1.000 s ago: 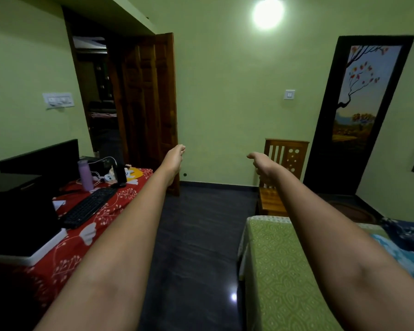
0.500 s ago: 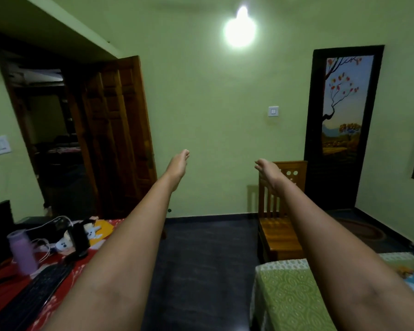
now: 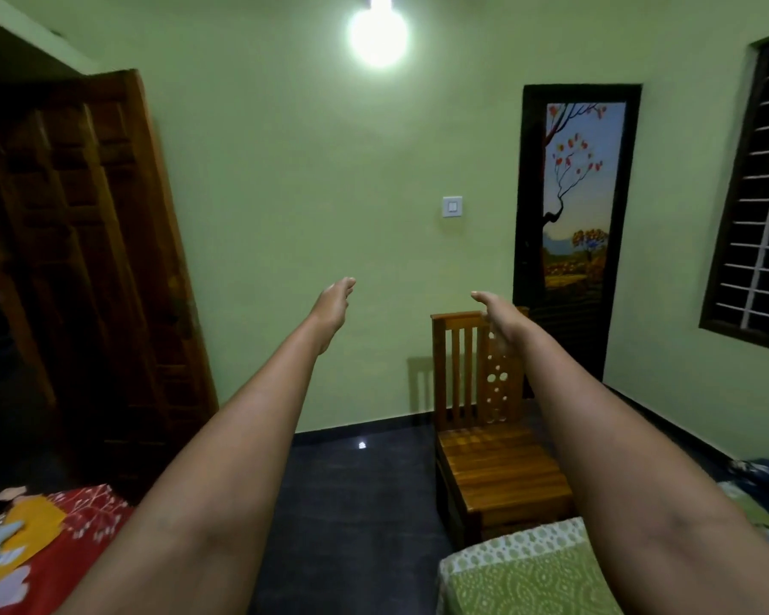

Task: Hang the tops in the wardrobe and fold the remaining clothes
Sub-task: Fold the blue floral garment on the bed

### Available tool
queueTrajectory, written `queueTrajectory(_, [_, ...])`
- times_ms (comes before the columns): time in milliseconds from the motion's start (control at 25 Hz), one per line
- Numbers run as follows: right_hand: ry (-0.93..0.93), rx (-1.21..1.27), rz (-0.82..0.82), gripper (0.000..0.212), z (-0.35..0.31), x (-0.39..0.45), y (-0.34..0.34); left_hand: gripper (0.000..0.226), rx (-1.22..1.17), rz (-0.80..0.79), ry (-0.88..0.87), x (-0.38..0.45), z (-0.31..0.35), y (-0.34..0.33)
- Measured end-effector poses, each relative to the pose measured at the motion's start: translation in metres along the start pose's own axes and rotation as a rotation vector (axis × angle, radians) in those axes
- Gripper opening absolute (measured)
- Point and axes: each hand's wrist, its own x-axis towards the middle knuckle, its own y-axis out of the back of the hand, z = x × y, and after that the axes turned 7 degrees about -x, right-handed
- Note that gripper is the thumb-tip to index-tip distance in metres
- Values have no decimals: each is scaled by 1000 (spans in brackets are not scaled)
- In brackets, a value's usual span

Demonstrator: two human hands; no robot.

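Clothes: we see no tops, no hangers and no garment clearly ours to fold; a blue patterned fabric point(image 3: 762, 474) lies at the far right edge, too cropped for us to say whether it is clothing.
Wardrobe: not in view, so we cannot place it.
Left hand point(image 3: 333, 306): we hold it out at arm's length, fingers straight and together, holding nothing.
Right hand point(image 3: 498, 309): also stretched forward, fingers loosely extended, empty, in line with the top rail of the wooden chair point(image 3: 491, 441) behind it.
Progress: we judge the work not yet begun; nothing hangs, nothing lies folded, and every step appears to remain.
Bed: the green patterned bedspread point(image 3: 520, 579) fills our lower right corner, just beside the chair.
Table: a red printed cloth point(image 3: 70, 532) covers the surface at lower left.
Room: an open wooden door point(image 3: 107, 259) stands left, a painted door panel point(image 3: 576, 201) and a barred window point(image 3: 760, 206) right, a bulb point(image 3: 377, 35) glaring overhead.
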Motion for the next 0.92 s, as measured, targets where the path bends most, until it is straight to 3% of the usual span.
queueTrajectory(200, [48, 18, 138, 59, -12, 95, 78, 47, -78, -109, -64, 125, 13, -87])
queueTrajectory(400, [-66, 15, 366, 56, 34, 130, 170, 51, -87, -370, -4, 197, -19, -213])
queueTrajectory(720, [-193, 43, 922, 51, 80, 96, 312, 49, -219, -919, -32, 244, -6, -430])
queueTrajectory(920, [-230, 36, 1190, 51, 76, 61, 359, 49, -267, -1184, -45, 246, 17, -520])
